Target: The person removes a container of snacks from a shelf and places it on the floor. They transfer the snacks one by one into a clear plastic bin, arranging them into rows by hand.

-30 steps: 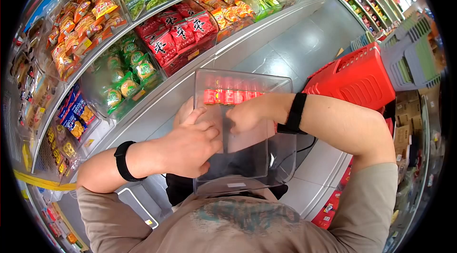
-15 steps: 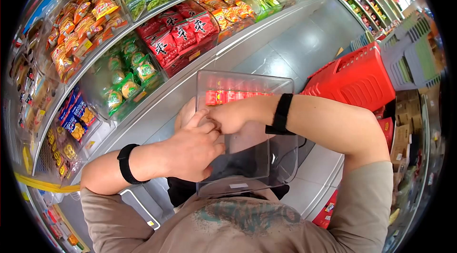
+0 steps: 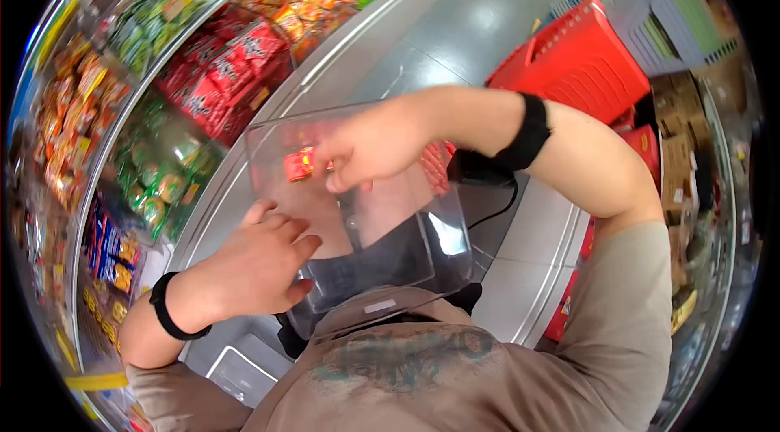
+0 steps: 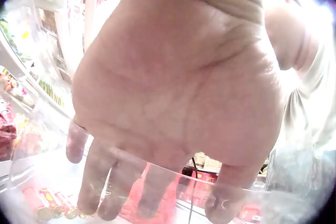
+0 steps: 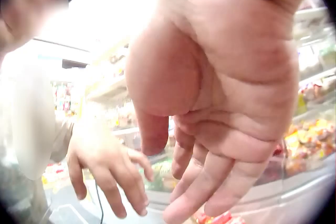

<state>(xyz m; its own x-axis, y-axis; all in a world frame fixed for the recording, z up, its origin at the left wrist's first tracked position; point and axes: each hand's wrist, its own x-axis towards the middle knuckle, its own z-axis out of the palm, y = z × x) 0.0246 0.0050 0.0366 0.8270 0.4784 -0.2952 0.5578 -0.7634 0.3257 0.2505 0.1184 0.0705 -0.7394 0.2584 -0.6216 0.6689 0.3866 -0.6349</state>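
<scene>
A clear plastic box (image 3: 370,257) rests over the person's lap, with small red packages (image 3: 299,164) at its far side. My right hand (image 3: 378,144) is over the box beside those packages, and some of them are hidden behind it. In the right wrist view, that hand (image 5: 226,87) has loosely bent fingers with nothing visible between them. At the box's left side, my left hand (image 3: 252,261) has spread fingers and holds nothing. The left wrist view shows its palm (image 4: 178,82) above the clear rim; whether it touches the plastic I cannot tell.
Shelf bins of red bags (image 3: 223,75), orange packets (image 3: 73,119) and green-wrapped snacks (image 3: 150,176) line the left. A red basket (image 3: 577,58) stands at the upper right, near grey baskets (image 3: 674,14). Cardboard boxes (image 3: 682,140) are at the right.
The two hands have moved apart. The view has turned, and the box appears farther left and tilted. Fewer red packages show beside my right hand.
</scene>
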